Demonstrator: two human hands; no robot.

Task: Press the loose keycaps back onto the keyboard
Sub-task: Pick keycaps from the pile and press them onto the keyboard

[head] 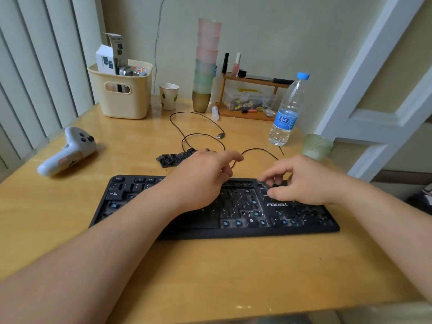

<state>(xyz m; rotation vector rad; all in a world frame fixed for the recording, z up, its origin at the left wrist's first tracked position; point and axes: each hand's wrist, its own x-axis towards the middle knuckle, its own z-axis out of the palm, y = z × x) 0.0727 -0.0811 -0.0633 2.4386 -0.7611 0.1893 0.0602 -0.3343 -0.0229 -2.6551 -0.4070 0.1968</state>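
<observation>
A black keyboard [121,197] lies on the wooden table, with several keycaps off and blue switch stems showing. A pile of loose black keycaps [174,157] sits just behind it. My left hand [203,176] hovers over the keyboard's top middle with fingers loosely curled, index finger stretched toward the cable; whether it holds anything is hidden. My right hand [301,181] pinches a small dark keycap [266,184] between thumb and fingertips above the key block at the upper right of the keyboard.
The keyboard's black cable [198,136] loops behind the pile. A white controller [70,150] lies at left. At the back stand a cream basket [121,94], paper cup [168,95], cup stack [205,66], small shelf [252,97], water bottle [287,113] and green glass [316,147].
</observation>
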